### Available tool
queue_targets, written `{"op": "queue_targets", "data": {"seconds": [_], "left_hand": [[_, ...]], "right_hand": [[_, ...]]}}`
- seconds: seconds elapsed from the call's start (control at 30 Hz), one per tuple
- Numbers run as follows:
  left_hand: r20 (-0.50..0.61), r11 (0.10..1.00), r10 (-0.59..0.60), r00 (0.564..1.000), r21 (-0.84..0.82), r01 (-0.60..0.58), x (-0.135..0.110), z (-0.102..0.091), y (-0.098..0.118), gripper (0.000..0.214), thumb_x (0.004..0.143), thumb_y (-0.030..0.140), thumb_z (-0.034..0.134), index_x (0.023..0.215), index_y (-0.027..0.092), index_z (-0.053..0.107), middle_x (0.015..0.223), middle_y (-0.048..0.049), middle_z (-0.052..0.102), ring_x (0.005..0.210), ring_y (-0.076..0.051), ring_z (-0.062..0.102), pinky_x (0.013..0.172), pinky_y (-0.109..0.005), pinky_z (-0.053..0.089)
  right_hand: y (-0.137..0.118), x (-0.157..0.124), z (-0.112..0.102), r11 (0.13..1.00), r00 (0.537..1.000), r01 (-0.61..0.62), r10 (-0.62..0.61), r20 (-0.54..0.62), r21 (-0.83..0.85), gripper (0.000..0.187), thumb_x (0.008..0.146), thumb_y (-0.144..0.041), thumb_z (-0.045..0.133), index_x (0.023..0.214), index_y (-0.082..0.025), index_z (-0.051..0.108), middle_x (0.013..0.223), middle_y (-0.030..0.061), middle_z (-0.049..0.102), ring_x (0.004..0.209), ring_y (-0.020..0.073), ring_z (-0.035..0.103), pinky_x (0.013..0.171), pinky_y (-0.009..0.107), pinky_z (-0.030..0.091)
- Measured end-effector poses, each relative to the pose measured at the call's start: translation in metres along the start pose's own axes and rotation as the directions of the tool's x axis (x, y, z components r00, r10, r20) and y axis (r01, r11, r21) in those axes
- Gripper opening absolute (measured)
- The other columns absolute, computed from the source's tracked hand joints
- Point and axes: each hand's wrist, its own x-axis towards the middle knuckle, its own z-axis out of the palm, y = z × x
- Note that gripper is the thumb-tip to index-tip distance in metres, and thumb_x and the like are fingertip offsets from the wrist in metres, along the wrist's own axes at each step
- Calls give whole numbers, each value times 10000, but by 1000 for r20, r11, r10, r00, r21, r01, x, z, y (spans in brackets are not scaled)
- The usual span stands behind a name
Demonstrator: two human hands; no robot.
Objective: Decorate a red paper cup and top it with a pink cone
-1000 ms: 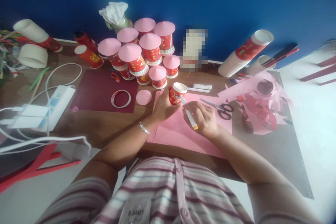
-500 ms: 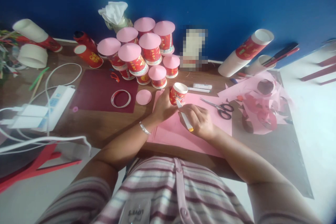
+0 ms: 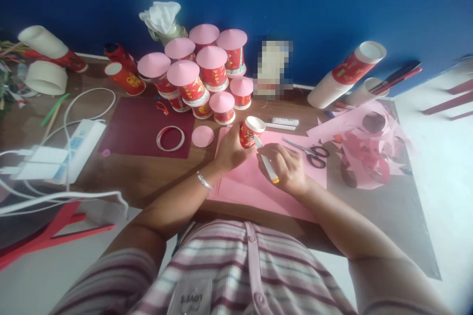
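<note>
My left hand [image 3: 232, 150] is wrapped around a small red paper cup [image 3: 247, 134] with gold print and a white open rim. The cup is tilted above a stack of pink paper [image 3: 244, 184]. Pinched in my right hand [image 3: 286, 167] is a white marker [image 3: 268, 166] with a yellow end. Its upper tip is close to the cup's printed side; whether it touches, I cannot tell. Scissors [image 3: 310, 152] with dark handles lie right of that hand. Behind the cup are a white stick-shaped tube [image 3: 285, 121] and a slim white pen [image 3: 280, 127].
Several red cylinders with pink cone tops [image 3: 183, 74] stand at the back. A tape roll [image 3: 170, 138] and a pink disc [image 3: 203, 136] lie left. Pink paper scraps [image 3: 365, 152] and a tall white-and-red tube [image 3: 345, 76] are right. A power strip [image 3: 79, 152] with cables sits far left.
My right hand has shifted slightly to the right with the marker, and its tip has moved rightward along the cup. The cup has barely moved in my left hand.
</note>
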Motion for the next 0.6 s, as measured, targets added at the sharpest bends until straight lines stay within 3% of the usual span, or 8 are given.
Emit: {"op": "queue_targets", "data": {"seconds": [0.37, 0.6], "left_hand": [[22, 1000, -10, 1000, -3, 10, 0, -1, 2, 400, 712, 163, 717, 1071, 223, 551, 972, -41, 700, 841, -235, 638, 740, -375, 510], [26, 999, 8, 1000, 45, -9, -1, -3, 8, 357, 757, 275, 750, 1049, 223, 552, 965, -35, 700, 874, -232, 638, 796, -374, 504]], "right_hand": [[-3, 0, 2, 1000, 999, 3, -3, 39, 10, 221, 952, -73, 538, 1160, -147, 552, 893, 76, 717, 750, 174, 675, 619, 282, 550], [-6, -2, 5, 999, 997, 2, -4, 73, 34, 241, 958, -70, 480, 1174, -151, 548, 876, 77, 710, 740, 179, 677, 617, 288, 540]]}}
